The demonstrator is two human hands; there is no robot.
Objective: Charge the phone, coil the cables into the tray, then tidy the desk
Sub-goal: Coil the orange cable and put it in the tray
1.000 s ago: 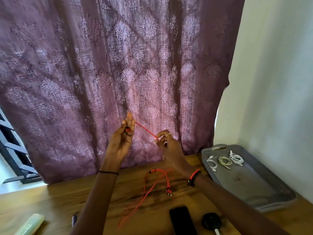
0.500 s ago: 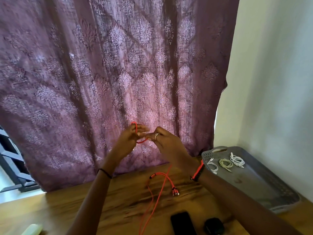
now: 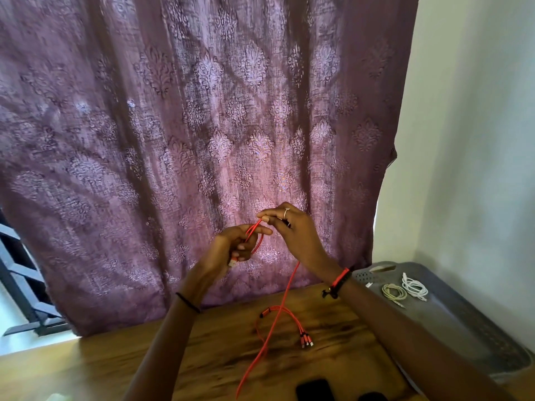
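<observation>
While both hands are working raised in front of it, a purple patterned curtain (image 3: 202,125) is hanging behind the whole scene. Below it the wooden desk (image 3: 86,369) is running across the view, with a grey tray (image 3: 451,322) sitting at its right end against the wall.

Left hand (image 3: 231,247): fingers are curling round a small loop of the red cable (image 3: 262,353), one plug end sticking out under the palm.

Right hand (image 3: 295,230): thumb and forefinger are pinching the cable at the top of that loop, just beside the left fingertips.

Remaining cable is hanging down to the desk, its split connector ends lying between the forearms.

A white coiled cable (image 3: 414,287) and a cream coiled cable (image 3: 393,292) are lying side by side in the tray's far end.

The phone (image 3: 312,390) is lying on the desk at the bottom edge, partly cut off.
</observation>
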